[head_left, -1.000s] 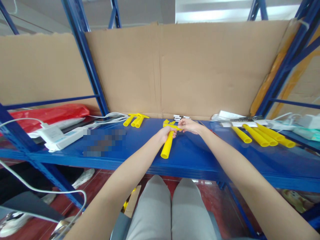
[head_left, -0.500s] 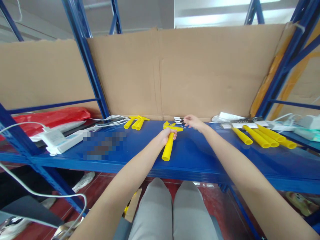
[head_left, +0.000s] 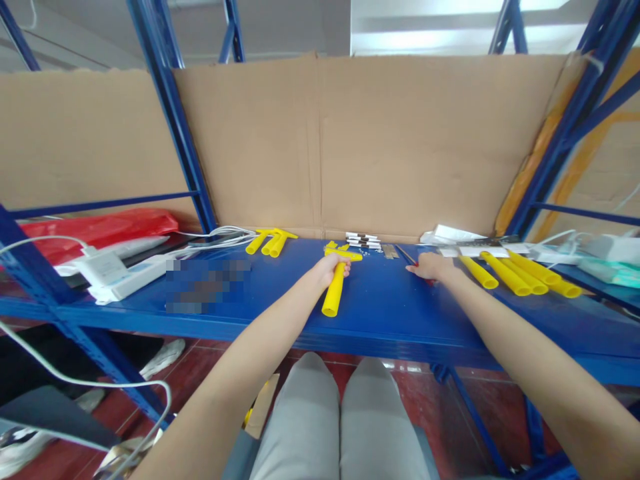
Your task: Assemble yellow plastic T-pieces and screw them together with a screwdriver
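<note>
My left hand [head_left: 339, 264] is closed around a yellow plastic T-shaped handle [head_left: 333, 300], whose hollow tube end points toward me. Small yellow pieces [head_left: 336, 246] show at its top, just beyond my fingers. Farther right, my right hand [head_left: 429, 266] rests low on the blue shelf, fingers closed on a screwdriver [head_left: 406, 255] with a thin dark shaft and bits of red at the grip. Most of that grip is hidden by the hand. Between the hands, at the back, lie several black-and-white small parts [head_left: 363, 240] and a small flat metallic piece [head_left: 389, 251].
More yellow T-handles [head_left: 273, 244] lie at the back left, and several yellow tubes [head_left: 515, 277] at the right. A white power strip [head_left: 127, 279] with cables and a red bag [head_left: 110, 230] are on the left. Cardboard [head_left: 400, 147] stands behind the blue shelf [head_left: 380, 313].
My right hand has moved right and slightly toward me, from the small black-and-white parts to the screwdriver, and has closed on it. My left hand still holds the yellow T-handle.
</note>
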The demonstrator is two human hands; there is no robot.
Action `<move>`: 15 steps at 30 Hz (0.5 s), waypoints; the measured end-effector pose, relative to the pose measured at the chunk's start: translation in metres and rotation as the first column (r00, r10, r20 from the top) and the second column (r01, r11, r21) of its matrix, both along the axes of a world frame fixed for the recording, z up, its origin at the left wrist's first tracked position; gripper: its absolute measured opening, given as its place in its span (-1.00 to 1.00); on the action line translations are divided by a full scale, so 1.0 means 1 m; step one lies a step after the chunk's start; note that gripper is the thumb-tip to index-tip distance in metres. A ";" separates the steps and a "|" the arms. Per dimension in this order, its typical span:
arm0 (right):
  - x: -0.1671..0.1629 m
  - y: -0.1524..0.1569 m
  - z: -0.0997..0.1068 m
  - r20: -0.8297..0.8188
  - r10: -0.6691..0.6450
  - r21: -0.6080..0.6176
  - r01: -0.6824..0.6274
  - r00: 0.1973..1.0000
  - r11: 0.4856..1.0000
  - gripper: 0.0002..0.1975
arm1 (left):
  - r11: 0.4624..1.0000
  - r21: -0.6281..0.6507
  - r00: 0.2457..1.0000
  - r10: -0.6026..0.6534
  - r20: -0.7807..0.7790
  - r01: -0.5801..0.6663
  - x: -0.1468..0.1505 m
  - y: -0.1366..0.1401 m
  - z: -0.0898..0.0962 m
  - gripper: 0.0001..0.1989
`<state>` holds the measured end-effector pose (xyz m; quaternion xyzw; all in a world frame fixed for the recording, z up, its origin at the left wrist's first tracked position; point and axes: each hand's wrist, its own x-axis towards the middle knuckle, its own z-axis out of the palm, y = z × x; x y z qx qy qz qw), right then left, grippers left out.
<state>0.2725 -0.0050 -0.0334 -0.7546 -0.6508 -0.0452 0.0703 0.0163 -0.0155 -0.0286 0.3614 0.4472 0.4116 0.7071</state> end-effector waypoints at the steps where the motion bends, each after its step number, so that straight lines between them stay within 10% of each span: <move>1: -0.001 -0.001 -0.002 0.014 -0.025 -0.023 0.026 1.000 0.999 -0.60 | 1.000 0.007 1.000 0.003 -0.010 -0.002 0.000 -0.001 0.000 -0.79; 15: 0.009 -0.014 0.003 -0.055 -0.142 -0.011 0.142 0.988 0.990 -0.62 | 0.992 0.089 0.990 0.099 -0.100 -0.090 -0.001 0.003 -0.002 -0.79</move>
